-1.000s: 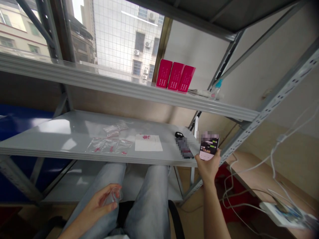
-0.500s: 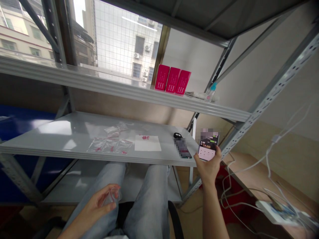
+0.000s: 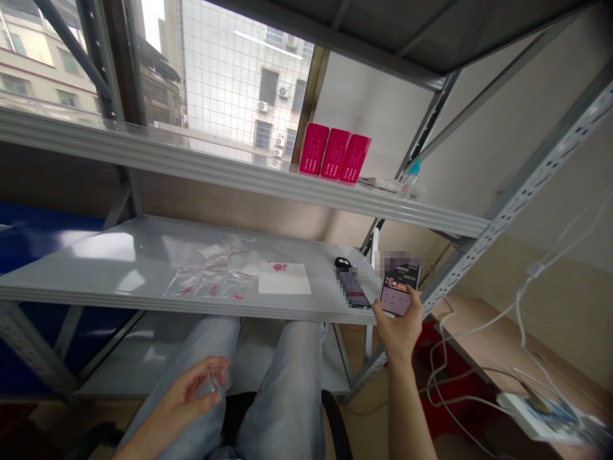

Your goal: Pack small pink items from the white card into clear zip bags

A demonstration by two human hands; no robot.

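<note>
Over my lap, my left hand (image 3: 198,390) has its fingers curled round a small clear plastic thing (image 3: 209,384), possibly a cup or bag; its kind is hard to make out. At the right end of the shelf, my right hand (image 3: 400,322) grips a smartphone (image 3: 395,299), with the thumb across its lit screen. A second phone (image 3: 353,287), partly pixelated, lies left of that hand beside a black item with two white spots (image 3: 342,262). On the shelf, a white sheet (image 3: 285,281) carries small pink-red pieces (image 3: 280,267). Clear bags (image 3: 211,284) with similar pieces lie left of it.
More clear bags (image 3: 223,250) lie farther back on the grey shelf (image 3: 134,255). Above stand three magenta boxes (image 3: 335,153) and a blue-topped bottle (image 3: 412,179) on the upper shelf. White cables (image 3: 520,306) and a power strip (image 3: 531,415) occupy the right side.
My right thumb has moved left and now lies over the phone's screen, which looks darker. My left hand stays nearly still with the clear plastic thing.
</note>
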